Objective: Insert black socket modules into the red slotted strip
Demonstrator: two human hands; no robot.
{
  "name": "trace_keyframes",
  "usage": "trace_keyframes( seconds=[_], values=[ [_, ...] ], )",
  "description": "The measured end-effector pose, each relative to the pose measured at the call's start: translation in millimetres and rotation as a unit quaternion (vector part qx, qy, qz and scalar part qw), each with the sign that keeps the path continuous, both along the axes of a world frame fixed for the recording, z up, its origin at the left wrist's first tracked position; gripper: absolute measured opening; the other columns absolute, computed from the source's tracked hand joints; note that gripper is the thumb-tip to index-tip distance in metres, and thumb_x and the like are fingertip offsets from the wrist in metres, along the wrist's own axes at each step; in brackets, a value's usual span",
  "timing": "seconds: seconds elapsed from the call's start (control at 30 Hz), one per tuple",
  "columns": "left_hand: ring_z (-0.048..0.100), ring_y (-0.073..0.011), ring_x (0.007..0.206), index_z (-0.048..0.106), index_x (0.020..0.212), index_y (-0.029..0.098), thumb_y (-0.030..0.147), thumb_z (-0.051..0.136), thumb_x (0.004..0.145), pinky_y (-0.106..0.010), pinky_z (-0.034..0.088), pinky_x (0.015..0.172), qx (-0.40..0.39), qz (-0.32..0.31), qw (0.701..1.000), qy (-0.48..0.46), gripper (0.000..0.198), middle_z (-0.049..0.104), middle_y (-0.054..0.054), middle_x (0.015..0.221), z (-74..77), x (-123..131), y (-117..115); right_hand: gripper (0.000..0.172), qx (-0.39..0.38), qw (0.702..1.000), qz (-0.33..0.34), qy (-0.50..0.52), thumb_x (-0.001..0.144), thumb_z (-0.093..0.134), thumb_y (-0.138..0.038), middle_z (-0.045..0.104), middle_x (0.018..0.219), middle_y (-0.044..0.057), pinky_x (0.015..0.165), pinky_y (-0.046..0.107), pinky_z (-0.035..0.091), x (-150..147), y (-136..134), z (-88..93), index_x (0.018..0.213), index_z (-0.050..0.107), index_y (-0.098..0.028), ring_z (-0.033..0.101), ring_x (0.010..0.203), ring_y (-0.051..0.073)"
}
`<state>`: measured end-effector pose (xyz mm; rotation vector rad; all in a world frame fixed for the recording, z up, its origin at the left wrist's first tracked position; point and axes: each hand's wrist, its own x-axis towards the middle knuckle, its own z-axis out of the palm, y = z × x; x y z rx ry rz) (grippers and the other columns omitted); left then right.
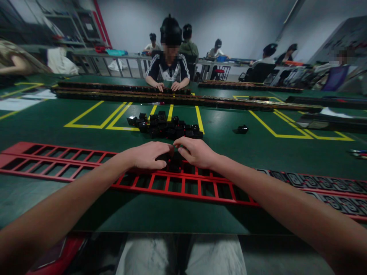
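Note:
My left hand point(149, 156) and my right hand point(195, 152) meet over the far row of a long red frame point(172, 185) with rectangular slots. Both have their fingers curled down onto a small black socket part point(173, 165) sitting in the frame. Just beyond the hands lies a pile of black socket parts point(166, 128) on the green table point(86, 133). To the right the frame's slots are filled with black sockets point(315, 181). One black part point(242, 129) lies alone further right.
A person sits opposite, both hands on long dark strips point(129, 91) laid across the table. Yellow lines mark the green surface. More dark strips point(329, 122) lie at the right. Other people sit at tables behind.

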<state>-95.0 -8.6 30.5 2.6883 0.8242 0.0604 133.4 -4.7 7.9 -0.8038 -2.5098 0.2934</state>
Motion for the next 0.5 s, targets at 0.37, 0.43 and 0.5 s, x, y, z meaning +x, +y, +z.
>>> trace_keyframes(
  seconds=[0.37,0.43,0.5],
  values=[
    [0.059,-0.0263,0.098,0.053,0.115,0.013,0.039,0.062,0.072,-0.034,0.048,0.086,-0.156,0.048,0.986,-0.025,0.051,0.062,-0.01,0.112,1.7,-2.7,2.2,0.022,-0.002,1.0,0.014,-0.008,0.095,0.047,-0.016,0.069,0.103,0.009,0.079,0.03,0.046,0.3,-0.9,1.8,0.109,0.063,-0.015,0.063,0.091,0.019],
    [0.058,-0.0265,0.103,0.052,0.118,0.013,0.04,0.064,0.072,-0.034,0.047,0.09,-0.171,0.048,0.984,-0.032,0.054,0.061,-0.009,0.116,1.0,-4.3,3.0,0.021,0.0,1.0,0.014,-0.009,0.095,0.047,-0.016,0.068,0.102,0.009,0.079,0.03,0.046,0.5,-1.1,1.6,0.109,0.063,-0.015,0.062,0.091,0.019],
    [0.057,-0.0261,0.105,0.052,0.118,0.013,0.04,0.065,0.072,-0.034,0.046,0.092,-0.182,0.043,0.982,-0.041,0.055,0.06,-0.009,0.118,0.3,-5.8,3.8,0.021,0.002,1.0,0.012,-0.009,0.095,0.047,-0.017,0.068,0.102,0.008,0.078,0.029,0.045,0.6,-1.2,1.4,0.109,0.063,-0.016,0.062,0.09,0.018]
  ],
)
